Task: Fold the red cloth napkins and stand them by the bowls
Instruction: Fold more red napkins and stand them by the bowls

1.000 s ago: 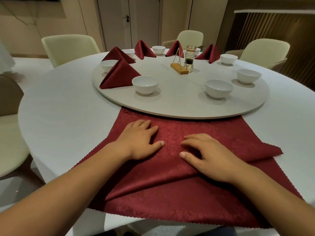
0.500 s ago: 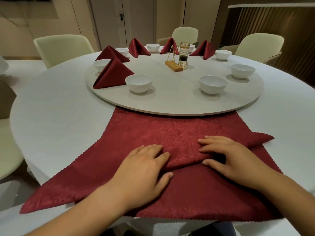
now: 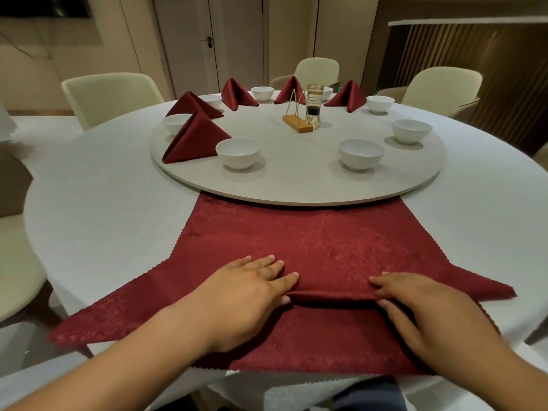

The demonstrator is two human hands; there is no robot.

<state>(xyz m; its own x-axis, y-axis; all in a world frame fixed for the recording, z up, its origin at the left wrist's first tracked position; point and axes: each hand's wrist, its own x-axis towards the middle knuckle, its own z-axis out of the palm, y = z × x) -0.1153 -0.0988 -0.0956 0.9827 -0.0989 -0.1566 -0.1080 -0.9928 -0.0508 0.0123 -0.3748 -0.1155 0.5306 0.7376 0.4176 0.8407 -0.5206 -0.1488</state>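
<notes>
Left hand [image 3: 246,295], right hand [image 3: 421,310] pinch the red napkin [image 3: 311,241]; zigzag edges.

A round table [image 3: 103,209] under a white cloth fills the middle of the frame, with a pale round turntable [image 3: 296,179] on it in the upper half. Near the turntable's far side, a wooden stand [image 3: 297,123] with a gold wire triangle sits just beside a glass jar [image 3: 314,99] holding what may be dark liquid. Cream chairs stand at upper left [image 3: 109,96], top centre [image 3: 317,71] and upper right [image 3: 441,87]. A door [image 3: 184,40] shows at the top, and a slatted wall panel [image 3: 489,54] at far right.
</notes>
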